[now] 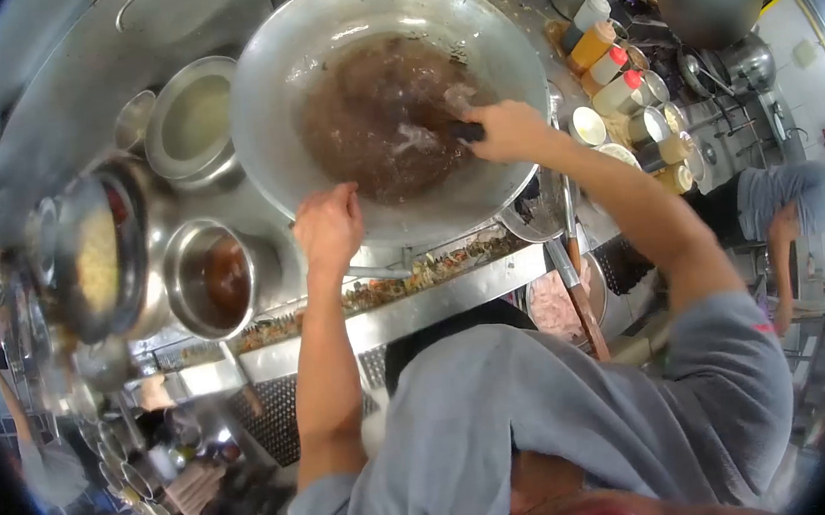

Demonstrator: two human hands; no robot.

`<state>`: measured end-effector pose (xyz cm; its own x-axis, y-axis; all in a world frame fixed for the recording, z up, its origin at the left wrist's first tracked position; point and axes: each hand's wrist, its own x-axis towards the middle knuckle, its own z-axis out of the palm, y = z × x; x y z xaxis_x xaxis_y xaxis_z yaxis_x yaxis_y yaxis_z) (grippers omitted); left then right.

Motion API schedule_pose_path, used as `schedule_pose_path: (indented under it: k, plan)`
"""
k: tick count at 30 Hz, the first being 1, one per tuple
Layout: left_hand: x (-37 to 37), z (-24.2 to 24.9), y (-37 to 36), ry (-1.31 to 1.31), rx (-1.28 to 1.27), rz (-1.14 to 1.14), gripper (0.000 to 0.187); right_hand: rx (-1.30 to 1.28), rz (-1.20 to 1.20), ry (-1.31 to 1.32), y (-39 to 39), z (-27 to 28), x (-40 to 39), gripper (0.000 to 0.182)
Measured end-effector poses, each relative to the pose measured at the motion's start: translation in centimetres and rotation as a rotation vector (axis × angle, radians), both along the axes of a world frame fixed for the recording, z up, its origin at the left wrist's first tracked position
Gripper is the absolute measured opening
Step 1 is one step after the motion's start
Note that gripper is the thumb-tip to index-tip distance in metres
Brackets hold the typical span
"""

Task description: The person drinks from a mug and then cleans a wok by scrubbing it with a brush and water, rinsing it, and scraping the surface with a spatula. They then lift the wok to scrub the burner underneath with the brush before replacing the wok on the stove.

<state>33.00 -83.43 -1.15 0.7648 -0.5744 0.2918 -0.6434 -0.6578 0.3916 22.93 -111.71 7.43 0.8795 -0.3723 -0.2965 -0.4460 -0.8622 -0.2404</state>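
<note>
A very wide metal bowl stands before me with murky brown liquid in its bottom. My right hand is closed round a black handle over the right side of the liquid. The far end of that tool is hard to make out in the liquid. At the near left rim of the bowl is my left hand, its fingers curled together on the edge; what they grip, if anything, is hidden. Pale, shiny bits show at the liquid's surface.
Pots stand at the left, one with brown liquid. Squeeze bottles and small containers line the right. Pale pink pieces fill a bowl below right. Food scraps lie along a channel. Another person stands far right, another far left.
</note>
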Motion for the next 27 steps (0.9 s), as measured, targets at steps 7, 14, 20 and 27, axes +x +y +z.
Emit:
schedule_pose_path:
  k: [7,14,20,27]
  plan:
    - [0.1,-0.5,0.1,0.038,0.005,-0.023,0.013,-0.067,-0.104,-0.102,-3.5,-3.0,6.9,0.046]
    - [0.4,-0.9,0.1,-0.052,-0.046,-0.011,0.011,-0.02,0.016,-0.019,0.3,-1.3,2.6,0.052]
    - [0.1,-0.7,-0.1,0.011,-0.035,-0.007,0.011,-0.086,-0.067,-0.024,-1.8,-2.2,8.6,0.055]
    - [0.6,-0.5,-0.3,-0.053,-0.06,0.0,0.013,-0.014,0.093,-0.092,4.4,-1.7,6.7,0.052]
